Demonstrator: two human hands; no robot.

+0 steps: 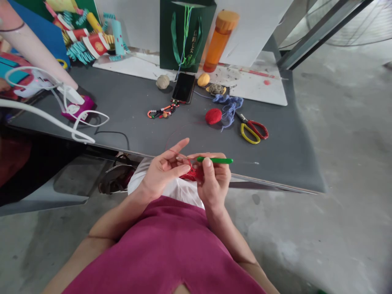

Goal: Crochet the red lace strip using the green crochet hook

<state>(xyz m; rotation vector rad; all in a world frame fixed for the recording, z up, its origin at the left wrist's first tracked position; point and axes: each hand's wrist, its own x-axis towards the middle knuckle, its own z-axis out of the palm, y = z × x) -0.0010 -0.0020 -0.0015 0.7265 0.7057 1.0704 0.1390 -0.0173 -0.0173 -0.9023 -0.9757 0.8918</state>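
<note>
I hold a small red crochet piece [192, 175] and a green hook [218, 160] at the near edge of the grey table [122, 112].
My left hand [159, 169] is half curled: the thumb presses the crochet piece, while the index finger is stretched out. My right hand [216, 178] is closed around the green hook, and its metal tip points to my left fingers. The crochet piece is between my two hands. Beyond them lies a red yarn ball [213, 116], near the scissors [251, 129].

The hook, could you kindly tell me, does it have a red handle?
No, the hook's handle is green, while the yarn piece below it is red.
</note>
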